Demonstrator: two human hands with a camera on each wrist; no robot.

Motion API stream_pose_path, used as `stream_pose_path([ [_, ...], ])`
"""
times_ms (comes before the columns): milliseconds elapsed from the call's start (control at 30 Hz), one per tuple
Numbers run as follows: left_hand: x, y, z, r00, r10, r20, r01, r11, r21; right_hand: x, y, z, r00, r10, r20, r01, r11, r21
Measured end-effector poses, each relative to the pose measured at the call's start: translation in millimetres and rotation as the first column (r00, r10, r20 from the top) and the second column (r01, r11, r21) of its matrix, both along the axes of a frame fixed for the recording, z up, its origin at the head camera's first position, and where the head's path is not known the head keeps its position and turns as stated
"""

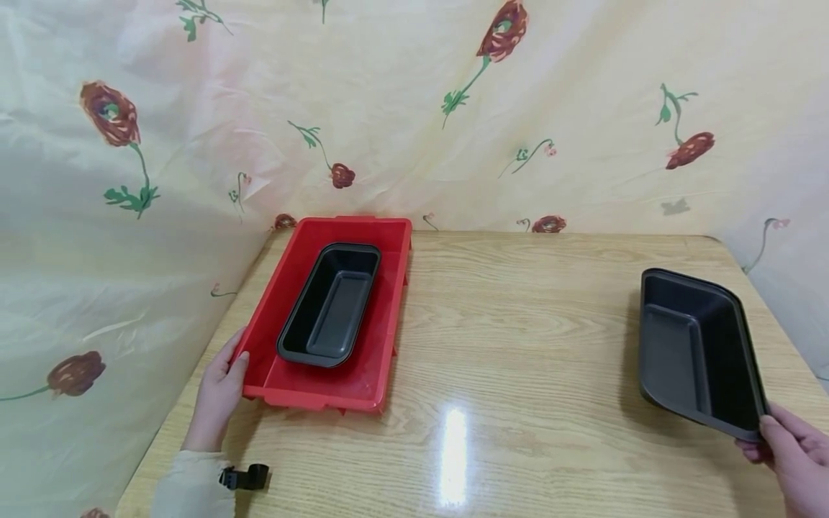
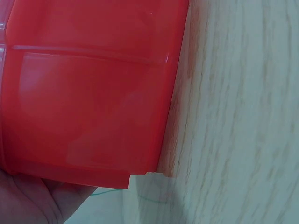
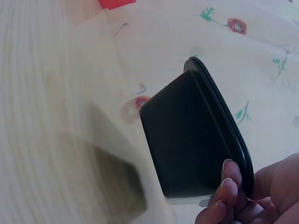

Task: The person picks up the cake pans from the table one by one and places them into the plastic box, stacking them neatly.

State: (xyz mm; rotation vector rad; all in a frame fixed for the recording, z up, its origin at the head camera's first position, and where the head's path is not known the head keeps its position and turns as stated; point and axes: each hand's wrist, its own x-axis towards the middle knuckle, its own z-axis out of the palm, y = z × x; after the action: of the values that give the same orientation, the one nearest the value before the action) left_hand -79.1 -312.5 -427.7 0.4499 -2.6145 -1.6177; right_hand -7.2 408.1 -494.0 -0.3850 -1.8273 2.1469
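Note:
My left hand (image 1: 216, 394) grips the near left corner of a red plastic tray (image 1: 390, 288), thumb on the rim. Inside that tray lies a dark loaf pan (image 1: 338, 309), its open side up. At the far right, my right hand (image 1: 795, 452) pinches the rim of another dark loaf pan (image 1: 673, 352) at its near right corner. This pan is tilted and held above the table, casting a shadow below it. In the right wrist view, the fingers (image 3: 226, 191) curl under the pan's rim. The left wrist view shows the tray's red outer side (image 2: 88, 112) close up.
A light wood-grain table (image 1: 518, 345) lies under everything, with a bright reflection near its front. Flower-patterned cloth (image 1: 401, 93) covers the back and sides. A black strap (image 1: 246, 478) sits on the left sleeve (image 1: 194, 485).

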Motion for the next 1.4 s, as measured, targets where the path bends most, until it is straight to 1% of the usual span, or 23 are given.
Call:
stream_pose_path([
  [133,-0.9,0.0,-1.2,1.000,-0.002,-0.010,0.002,1.000,-0.004,-4.5,10.9,-11.4,0.996,0.040,-0.080,-0.045,0.998,-0.050],
  [200,-1.2,0.1,-1.1,1.000,-0.002,-0.008,0.002,1.000,-0.003,-7.4,15.6,-16.0,0.994,0.053,-0.095,-0.057,0.997,-0.042],
  [233,-1.4,0.1,-1.0,1.000,-0.001,-0.007,0.001,1.000,-0.003,-8.9,17.2,-17.0,0.991,0.071,-0.114,-0.077,0.996,-0.052],
  [367,-1.1,0.4,-0.1,1.000,-0.002,0.002,0.002,1.000,0.004,-6.0,-20.2,27.5,0.994,0.075,-0.082,-0.076,0.997,-0.018],
  [433,-1.1,0.7,0.2,1.000,-0.004,0.003,0.004,1.000,0.005,-4.7,-40.0,49.4,0.989,0.101,-0.106,-0.103,0.995,-0.014],
  [467,-1.1,0.9,0.3,1.000,-0.005,0.002,0.005,1.000,0.004,-3.9,-51.1,61.5,0.989,0.102,-0.102,-0.103,0.995,-0.001],
  [600,-2.0,1.1,0.6,1.000,-0.006,-0.004,0.005,1.000,-0.007,-7.9,-59.1,69.4,0.981,0.152,-0.123,-0.153,0.988,0.005],
  [733,-2.5,0.8,0.7,1.000,-0.007,-0.010,0.007,1.000,-0.008,-10.5,-72.9,84.3,0.980,0.173,-0.094,-0.174,0.985,-0.001],
  [833,-2.7,0.4,0.9,1.000,-0.013,-0.017,0.013,1.000,0.000,-13.8,-81.8,93.3,0.976,0.196,-0.097,-0.197,0.980,-0.002],
  [933,-2.8,0.0,0.8,1.000,-0.017,-0.022,0.017,1.000,0.010,-18.3,-90.9,100.3,0.974,0.217,-0.070,-0.215,0.976,0.035],
  [1000,-2.7,-0.3,0.5,1.000,-0.016,-0.022,0.016,1.000,0.013,-22.3,-96.7,103.6,0.972,0.231,-0.045,-0.228,0.972,0.062],
  [1100,-2.7,-0.6,-0.3,1.000,-0.010,-0.018,0.010,1.000,0.009,-27.5,-104.7,106.5,0.964,0.265,-0.033,-0.263,0.963,0.062],
  [1233,-2.8,-1.2,-1.1,1.000,-0.009,-0.019,0.009,1.000,0.008,-33.4,-113.4,109.9,0.949,0.311,-0.061,-0.309,0.950,0.036],
  [1400,-1.2,-1.6,-0.5,1.000,-0.002,-0.009,0.002,1.000,0.019,-39.6,-123.5,113.0,0.942,0.329,-0.064,-0.326,0.944,0.048],
])
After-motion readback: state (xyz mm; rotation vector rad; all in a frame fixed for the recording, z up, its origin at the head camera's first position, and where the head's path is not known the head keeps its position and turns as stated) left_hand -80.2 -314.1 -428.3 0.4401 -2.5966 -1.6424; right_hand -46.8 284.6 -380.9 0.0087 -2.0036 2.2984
